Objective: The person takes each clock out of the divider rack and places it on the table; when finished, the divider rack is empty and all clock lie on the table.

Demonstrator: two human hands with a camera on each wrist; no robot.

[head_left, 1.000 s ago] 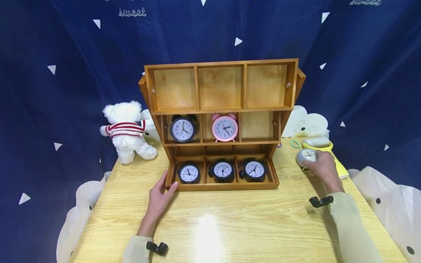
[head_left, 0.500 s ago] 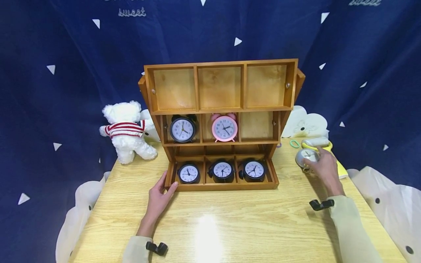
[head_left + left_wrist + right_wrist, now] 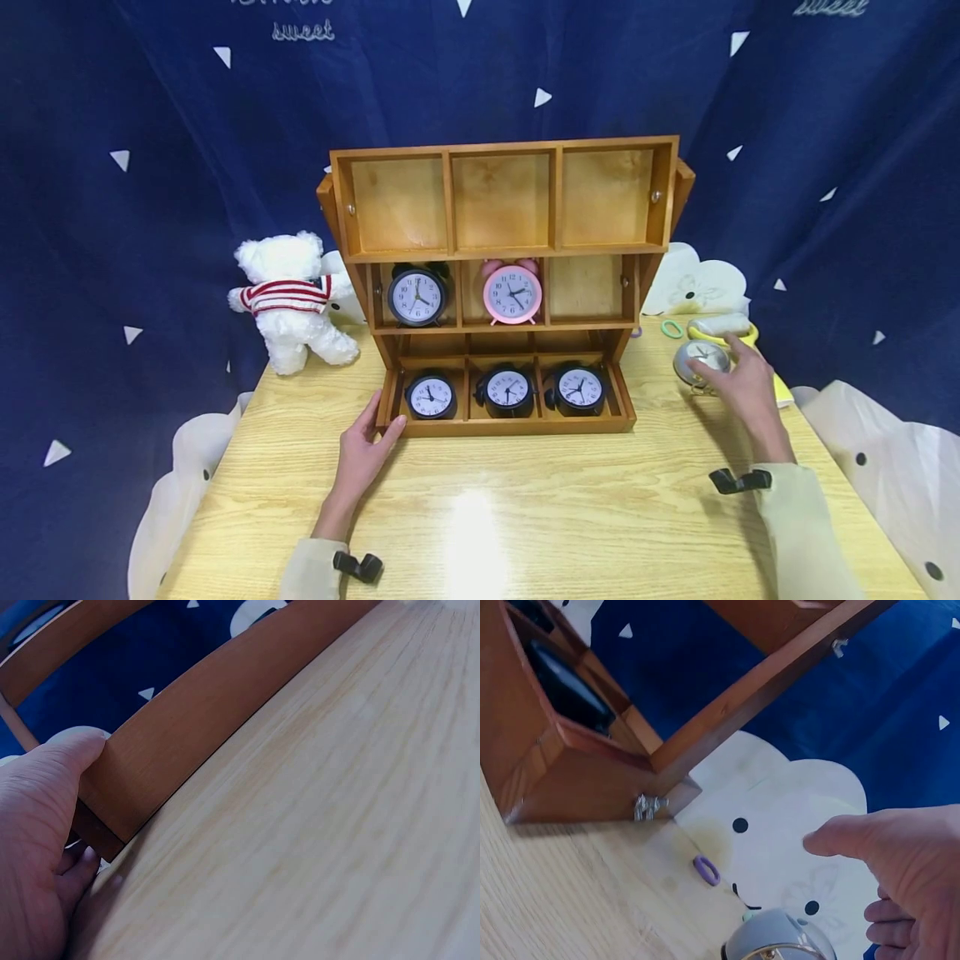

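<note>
A three-tier wooden shelf (image 3: 502, 252) stands on the table. My left hand (image 3: 363, 454) grips its lower left front corner, the thumb on the front board and the fingers behind the side in the left wrist view. My right hand (image 3: 750, 396) is beside a round grey alarm clock (image 3: 692, 357) on the table at the right, thumb and fingers spread and holding nothing. In the right wrist view that clock (image 3: 776, 934) sits below the thumb with a gap between. A black clock (image 3: 417, 297) and a pink twin-bell clock (image 3: 513, 293) occupy the middle tier; black-rimmed clocks (image 3: 508, 390) fill the bottom one.
Behind the grey clock lies a lint roller (image 3: 722, 324) with a yellow handle, near a green ring (image 3: 672, 329). A purple ring (image 3: 706, 870) lies by the shelf's right side. A white teddy bear (image 3: 288, 312) in a striped top sits left of the shelf.
My right hand has let go of the grey clock, spread its fingers and drawn back slightly toward me and to the right. The left hand stays on the shelf corner.
</note>
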